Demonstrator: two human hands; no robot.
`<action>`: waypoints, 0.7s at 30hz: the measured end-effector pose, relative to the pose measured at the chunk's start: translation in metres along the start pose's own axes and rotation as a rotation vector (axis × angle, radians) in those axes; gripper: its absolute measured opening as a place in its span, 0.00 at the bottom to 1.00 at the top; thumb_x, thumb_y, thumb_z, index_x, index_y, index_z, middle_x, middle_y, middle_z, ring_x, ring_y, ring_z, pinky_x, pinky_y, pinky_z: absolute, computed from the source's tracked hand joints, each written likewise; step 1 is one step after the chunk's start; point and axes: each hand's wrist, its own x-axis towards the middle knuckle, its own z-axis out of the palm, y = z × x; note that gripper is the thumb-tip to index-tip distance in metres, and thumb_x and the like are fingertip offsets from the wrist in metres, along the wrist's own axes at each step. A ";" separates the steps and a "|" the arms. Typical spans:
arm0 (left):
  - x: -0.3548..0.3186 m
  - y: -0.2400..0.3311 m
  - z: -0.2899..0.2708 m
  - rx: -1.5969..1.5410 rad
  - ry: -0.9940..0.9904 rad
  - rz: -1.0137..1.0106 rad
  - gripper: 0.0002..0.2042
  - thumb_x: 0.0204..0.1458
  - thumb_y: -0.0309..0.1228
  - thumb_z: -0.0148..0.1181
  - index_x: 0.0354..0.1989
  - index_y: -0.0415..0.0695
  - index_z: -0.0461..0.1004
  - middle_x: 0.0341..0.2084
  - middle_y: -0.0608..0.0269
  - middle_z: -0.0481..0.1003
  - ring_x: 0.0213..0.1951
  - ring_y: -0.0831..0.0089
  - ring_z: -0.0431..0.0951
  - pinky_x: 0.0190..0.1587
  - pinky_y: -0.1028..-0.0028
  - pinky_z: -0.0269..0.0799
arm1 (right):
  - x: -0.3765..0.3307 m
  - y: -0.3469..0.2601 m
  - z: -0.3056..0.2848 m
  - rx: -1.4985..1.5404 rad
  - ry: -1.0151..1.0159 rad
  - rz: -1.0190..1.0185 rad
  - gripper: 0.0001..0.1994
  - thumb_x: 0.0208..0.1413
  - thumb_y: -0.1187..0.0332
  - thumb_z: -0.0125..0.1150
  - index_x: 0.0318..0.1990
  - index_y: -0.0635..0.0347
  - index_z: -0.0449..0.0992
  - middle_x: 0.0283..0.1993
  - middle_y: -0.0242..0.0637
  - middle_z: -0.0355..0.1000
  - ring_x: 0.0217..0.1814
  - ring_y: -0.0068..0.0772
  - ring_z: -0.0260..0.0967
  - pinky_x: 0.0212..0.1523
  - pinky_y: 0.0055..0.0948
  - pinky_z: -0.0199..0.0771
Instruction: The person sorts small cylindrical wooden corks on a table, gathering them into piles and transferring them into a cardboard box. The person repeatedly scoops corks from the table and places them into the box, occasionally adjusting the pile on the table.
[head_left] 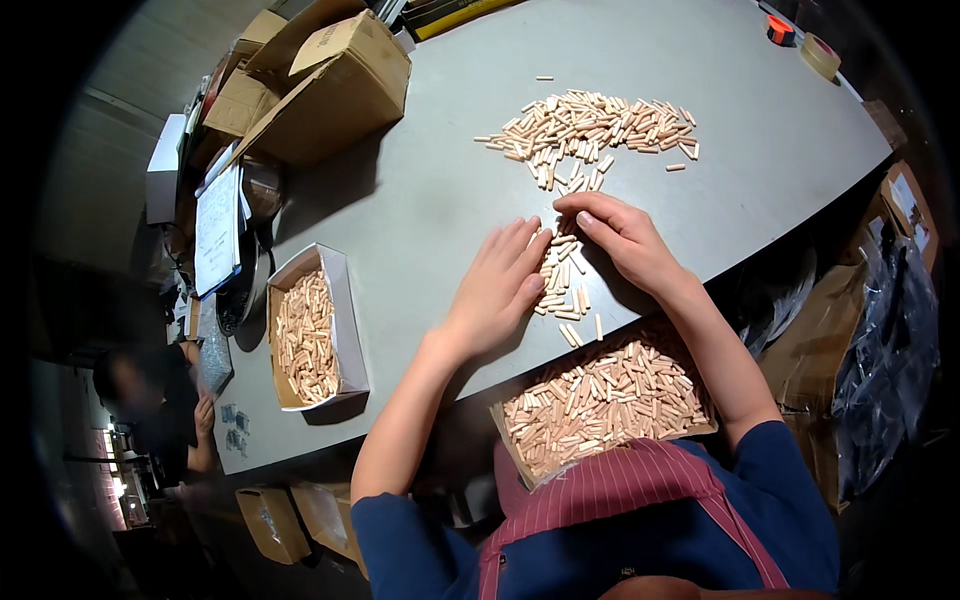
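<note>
My left hand point(500, 278) lies flat on the grey table, fingers stretched out, its edge against a small group of wooden dowels point(562, 268). On the other side of that group my right hand point(622, 240) is curved, its fingers bent around the dowels' far end and the thumb apart. Neither hand grips a dowel that I can see; what lies under the right fingers is partly hidden. Beyond the hands spreads a larger pile of dowels point(600, 128). Below the table's near edge, at my lap, sits a cardboard box full of dowels point(610, 400).
A white open box of dowels point(345, 335) stands on the table at left. Behind it are a large cardboard box point(345, 95) and a clipboard with paper point(218, 225). Tape rolls point(820, 57) lie far right. Another person point(150, 400) is at far left.
</note>
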 end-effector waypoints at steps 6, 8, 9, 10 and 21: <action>-0.025 0.014 0.005 -0.200 -0.015 -0.085 0.32 0.74 0.45 0.40 0.79 0.35 0.56 0.77 0.41 0.59 0.80 0.44 0.53 0.81 0.53 0.41 | -0.004 -0.001 -0.001 0.112 -0.179 0.101 0.19 0.75 0.64 0.53 0.67 0.61 0.75 0.60 0.39 0.77 0.60 0.30 0.76 0.62 0.32 0.74; -0.039 0.014 0.010 -0.303 0.006 -0.137 0.33 0.74 0.46 0.40 0.79 0.35 0.55 0.77 0.42 0.59 0.80 0.47 0.54 0.81 0.56 0.42 | -0.006 -0.013 -0.001 0.203 -0.241 0.196 0.21 0.78 0.62 0.52 0.70 0.62 0.72 0.60 0.38 0.77 0.62 0.27 0.76 0.62 0.30 0.75; -0.044 0.018 0.011 -0.489 0.038 -0.168 0.33 0.74 0.46 0.41 0.80 0.35 0.54 0.77 0.43 0.60 0.80 0.49 0.54 0.81 0.57 0.43 | -0.007 -0.019 -0.002 0.228 -0.262 0.237 0.21 0.77 0.62 0.52 0.70 0.62 0.72 0.59 0.38 0.77 0.61 0.27 0.76 0.62 0.30 0.74; -0.049 0.023 0.012 -0.676 0.071 -0.200 0.33 0.75 0.46 0.41 0.80 0.35 0.54 0.77 0.43 0.60 0.80 0.51 0.55 0.81 0.58 0.44 | -0.007 -0.025 -0.004 0.252 -0.283 0.278 0.21 0.76 0.62 0.53 0.70 0.61 0.72 0.59 0.39 0.78 0.61 0.27 0.75 0.62 0.30 0.74; -0.096 0.025 0.004 -0.349 0.416 -0.495 0.26 0.64 0.24 0.54 0.72 0.38 0.69 0.74 0.45 0.66 0.76 0.53 0.63 0.78 0.58 0.56 | -0.031 -0.020 -0.027 -0.367 -0.091 -0.116 0.20 0.62 0.81 0.51 0.59 0.61 0.79 0.70 0.47 0.71 0.70 0.48 0.72 0.67 0.35 0.73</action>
